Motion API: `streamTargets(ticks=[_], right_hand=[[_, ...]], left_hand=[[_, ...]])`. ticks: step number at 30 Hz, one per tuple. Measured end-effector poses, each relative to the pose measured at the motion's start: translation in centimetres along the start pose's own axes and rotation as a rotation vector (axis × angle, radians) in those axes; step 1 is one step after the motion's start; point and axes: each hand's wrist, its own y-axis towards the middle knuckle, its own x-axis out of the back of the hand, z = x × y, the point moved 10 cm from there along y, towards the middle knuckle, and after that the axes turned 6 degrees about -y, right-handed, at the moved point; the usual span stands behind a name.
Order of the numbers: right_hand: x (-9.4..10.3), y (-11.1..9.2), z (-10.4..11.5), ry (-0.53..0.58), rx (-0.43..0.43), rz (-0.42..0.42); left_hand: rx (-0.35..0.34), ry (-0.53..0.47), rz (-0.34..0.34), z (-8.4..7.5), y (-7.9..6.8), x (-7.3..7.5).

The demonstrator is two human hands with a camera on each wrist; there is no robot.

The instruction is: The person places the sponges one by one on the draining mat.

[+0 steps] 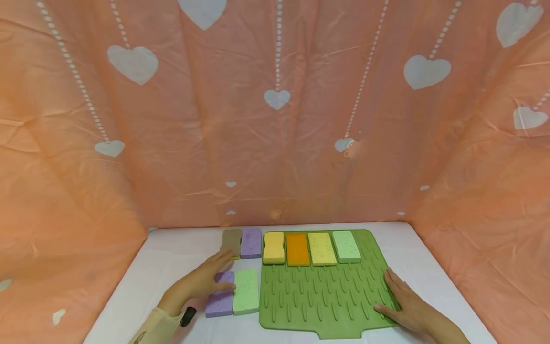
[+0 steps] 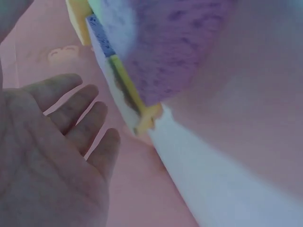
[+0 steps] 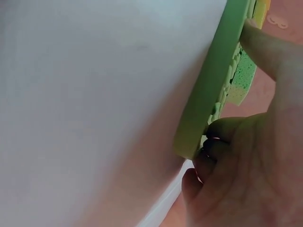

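My left hand [image 1: 202,279] is over the left group of sponges, fingers extended and spread, holding nothing. Below it lies a purple sponge [image 1: 220,303], partly covered by the thumb, with a light green sponge [image 1: 246,292] beside it. Near its fingertips is a grey-topped sponge with a yellow layer [image 1: 232,239], next to another purple sponge [image 1: 251,243]. My right hand [image 1: 408,306] rests on the right edge of a green ridged mat [image 1: 318,296]. In the right wrist view, the thumb and fingertips touch the mat's rim [image 3: 208,94].
Along the mat's back edge stands a row of sponges: a notched yellow one [image 1: 274,247], an orange one [image 1: 298,249], a speckled yellow one [image 1: 322,248] and a light green one [image 1: 346,246]. A peach curtain [image 1: 309,157] with hearts encloses the white table [image 1: 172,248].
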Motion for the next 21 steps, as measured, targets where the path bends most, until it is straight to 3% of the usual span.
streamTargets(ticks=[8,21], right_hand=[[-0.5,-0.1,-0.2,0.067,-0.023,0.050],[-0.9,0.1,0.0,0.167,-0.033,0.092]], left_hand=[[0.018,-0.032,0.035,1.2,-3.0,-1.0],[0.027,0.021,0.017,2.2,-5.8,-1.3]])
